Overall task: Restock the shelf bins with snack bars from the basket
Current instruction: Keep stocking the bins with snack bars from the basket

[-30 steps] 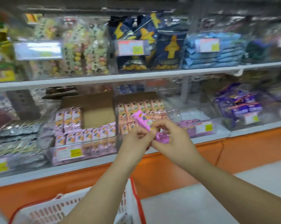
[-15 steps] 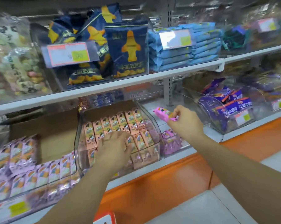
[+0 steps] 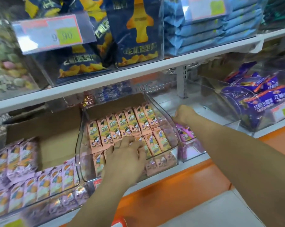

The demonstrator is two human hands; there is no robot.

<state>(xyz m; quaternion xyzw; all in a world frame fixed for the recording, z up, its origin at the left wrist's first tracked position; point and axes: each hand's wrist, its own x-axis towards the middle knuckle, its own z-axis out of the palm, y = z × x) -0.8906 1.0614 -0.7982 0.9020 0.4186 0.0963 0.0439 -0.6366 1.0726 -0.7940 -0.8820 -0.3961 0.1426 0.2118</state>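
The left hand (image 3: 125, 156) lies flat on the peach snack bars (image 3: 122, 123) with its fingers spread. It grips nothing and only presses down on them. These bars are small and flat. Their wrappers are peach, with a little cartoon figure and green letters. They stand in neat rows, side by side, inside a clear bin (image 3: 161, 112) with a curved side wall. The bin sits on the lower shelf (image 3: 209, 102).

The right hand (image 3: 182, 115) is just past that curved wall, over the next bin (image 3: 192, 151). Its fingers are curled under, but I cannot tell if they hold a bar. Right below it, low in that bin, lie pink snack bars (image 3: 186, 136) in shiny wrappers.

To the left are rows of lilac bars (image 3: 40, 181) in front of a brown cardboard box (image 3: 56, 128). To the right, purple packs (image 3: 266, 97) fill another clear bin.

On the upper shelf (image 3: 138, 69) stand dark blue bags (image 3: 138, 30) with a yellow plane shape on them. A price tag (image 3: 53, 33) hangs near them, and light blue packs (image 3: 204, 35) are piled beside them.
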